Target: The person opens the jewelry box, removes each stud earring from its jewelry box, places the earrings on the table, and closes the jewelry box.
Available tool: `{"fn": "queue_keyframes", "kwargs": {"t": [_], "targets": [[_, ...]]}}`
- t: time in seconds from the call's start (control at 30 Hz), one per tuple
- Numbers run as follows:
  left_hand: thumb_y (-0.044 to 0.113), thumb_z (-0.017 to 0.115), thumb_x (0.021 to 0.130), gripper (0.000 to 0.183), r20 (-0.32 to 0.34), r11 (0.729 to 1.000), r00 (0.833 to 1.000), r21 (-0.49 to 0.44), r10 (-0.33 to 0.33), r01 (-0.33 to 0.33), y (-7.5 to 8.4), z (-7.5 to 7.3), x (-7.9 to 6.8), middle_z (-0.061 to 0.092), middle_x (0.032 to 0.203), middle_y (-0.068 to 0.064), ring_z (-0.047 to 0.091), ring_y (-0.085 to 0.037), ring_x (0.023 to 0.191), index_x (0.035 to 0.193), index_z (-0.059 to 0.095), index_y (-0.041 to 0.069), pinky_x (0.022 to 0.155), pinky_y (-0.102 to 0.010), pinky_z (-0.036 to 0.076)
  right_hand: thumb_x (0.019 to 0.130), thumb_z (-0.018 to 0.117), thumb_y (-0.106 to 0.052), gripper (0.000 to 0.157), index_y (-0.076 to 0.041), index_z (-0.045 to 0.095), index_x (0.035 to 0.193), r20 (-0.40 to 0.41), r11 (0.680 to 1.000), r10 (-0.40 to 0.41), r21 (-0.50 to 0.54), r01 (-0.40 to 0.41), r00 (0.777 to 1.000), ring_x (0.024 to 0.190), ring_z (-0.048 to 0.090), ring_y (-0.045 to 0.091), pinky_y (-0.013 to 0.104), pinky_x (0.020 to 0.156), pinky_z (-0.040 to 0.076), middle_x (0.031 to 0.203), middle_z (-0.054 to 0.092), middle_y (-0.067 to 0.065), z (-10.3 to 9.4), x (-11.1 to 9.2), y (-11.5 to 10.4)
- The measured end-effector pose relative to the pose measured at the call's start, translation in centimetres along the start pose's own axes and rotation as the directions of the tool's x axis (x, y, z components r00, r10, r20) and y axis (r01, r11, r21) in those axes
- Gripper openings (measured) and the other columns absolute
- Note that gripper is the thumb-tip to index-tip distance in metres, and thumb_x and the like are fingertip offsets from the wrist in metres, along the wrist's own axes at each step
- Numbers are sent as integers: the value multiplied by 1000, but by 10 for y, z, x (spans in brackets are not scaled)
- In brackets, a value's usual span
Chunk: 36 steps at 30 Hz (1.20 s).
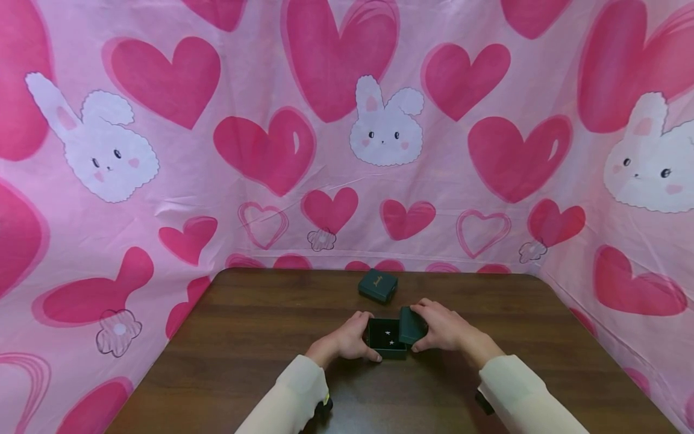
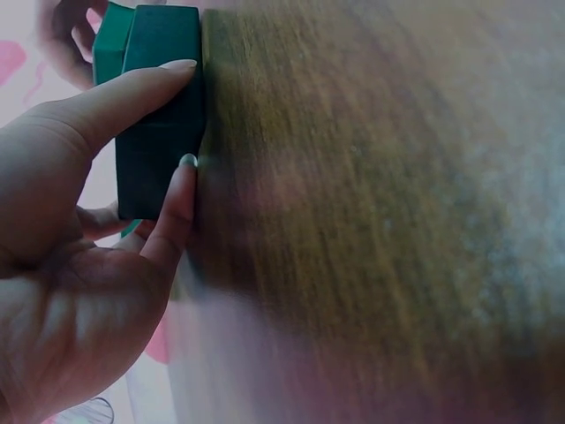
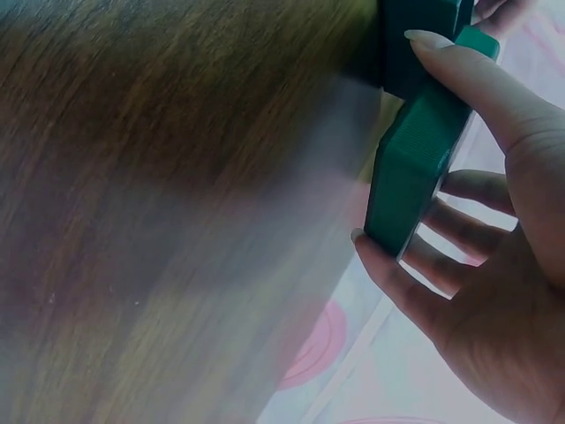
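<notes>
Just below and right of the middle of the head view, we see an open dark green box standing on the table, two small star-shaped pieces lying on its black lining. Our left hand holds the box from its left side, the thumb along the near wall and other fingers round the far side. Our right hand pinches the green lid between thumb and fingers; the lid is tilted at the box's right edge, and we cannot tell whether the two touch. Just beyond, slightly above the box in the frame, sits a second green box, closed, with gold lettering on top. Pale sleeves come in from the lower edge. The brown wooden table fills the lower middle, and pink cloth with hearts and white rabbits covers the upper frame and both sides.
</notes>
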<state>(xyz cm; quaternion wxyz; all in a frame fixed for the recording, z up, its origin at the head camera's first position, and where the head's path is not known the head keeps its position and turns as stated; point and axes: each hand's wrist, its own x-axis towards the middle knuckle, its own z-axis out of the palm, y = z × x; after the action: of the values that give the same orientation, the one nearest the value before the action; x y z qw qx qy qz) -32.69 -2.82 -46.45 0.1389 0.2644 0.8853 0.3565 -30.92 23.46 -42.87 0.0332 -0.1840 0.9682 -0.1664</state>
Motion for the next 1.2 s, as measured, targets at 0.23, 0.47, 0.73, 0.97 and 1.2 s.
{"fn": "queue_keyframes", "kwargs": {"t": [0.23,0.47,0.73,0.97,1.2], "targets": [[22,92,76,76,2,1000,1000,12,-2,2,-1,-1,-1,50,121,-5,51,-21,107,136,48,5,102,-45,47,69,93,-40,85,-4,59,139,-22,1000,23,-9,-23,999,115,55,30,59,93,51,132,57,11,0,1,3],[23,92,76,76,3,1000,1000,4,-7,7,-2,-1,0,49,120,-4,50,-21,107,135,48,7,102,-45,48,70,93,-42,85,-4,59,138,-37,998,49,-37,-50,998,112,55,29,59,90,53,131,57,11,0,4,5],[25,92,77,76,9,1000,1000,3,-18,18,-2,-1,0,49,121,-4,51,-21,107,137,47,9,102,-45,48,69,93,-42,85,-4,59,138,-49,997,60,-45,-62,997,111,54,28,58,88,54,129,57,11,0,5,6],[23,92,76,76,10,1000,1000,0,-22,22,0,-2,0,50,121,-4,51,-21,108,136,48,8,103,-45,48,69,93,-41,85,-4,60,137,-59,996,59,-58,-63,997,110,54,29,58,87,54,128,57,12,-2,5,5],[25,92,77,75,15,1000,1000,11,-27,27,-2,-1,3,50,120,-3,51,-20,108,136,48,9,102,-43,49,68,93,-43,86,-4,60,137,-67,996,61,-61,-65,996,108,53,28,56,86,55,127,57,11,-5,4,9]]}}
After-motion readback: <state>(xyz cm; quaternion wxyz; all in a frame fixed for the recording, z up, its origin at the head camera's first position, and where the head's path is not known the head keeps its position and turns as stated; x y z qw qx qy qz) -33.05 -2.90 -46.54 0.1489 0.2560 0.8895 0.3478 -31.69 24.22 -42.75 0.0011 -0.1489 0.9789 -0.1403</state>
